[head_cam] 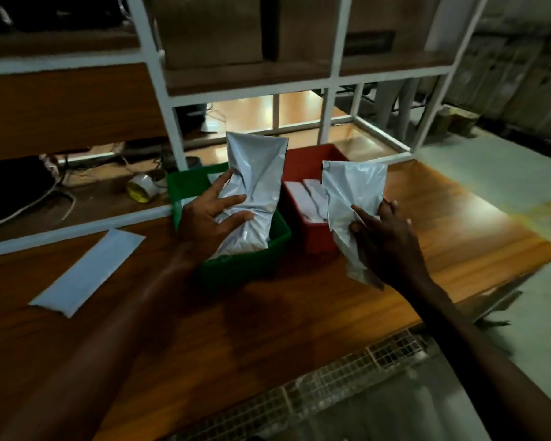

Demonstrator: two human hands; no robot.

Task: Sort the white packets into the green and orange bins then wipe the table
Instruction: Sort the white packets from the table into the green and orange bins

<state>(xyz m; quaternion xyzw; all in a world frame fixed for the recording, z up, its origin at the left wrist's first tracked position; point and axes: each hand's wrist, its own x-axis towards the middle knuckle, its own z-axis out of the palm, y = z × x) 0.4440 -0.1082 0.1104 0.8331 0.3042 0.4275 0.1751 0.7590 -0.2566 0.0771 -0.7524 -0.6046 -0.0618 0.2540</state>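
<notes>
My left hand (212,222) grips a crumpled white packet (255,173) that stands upright with its lower end inside the green bin (185,186). In my right hand (385,237) is a second white packet (352,189), held upright just in front of and to the right of the orange bin (312,157). Several white packets lie inside the orange bin. A flat white packet (86,272) lies on the wooden table (299,300) to the left of the bins.
A white metal shelf frame (172,122) rises behind the bins, with cardboard boxes (210,27) on its upper shelf. A tape roll (142,186) and cables lie on the low shelf at left. The table's right edge drops to a pale floor.
</notes>
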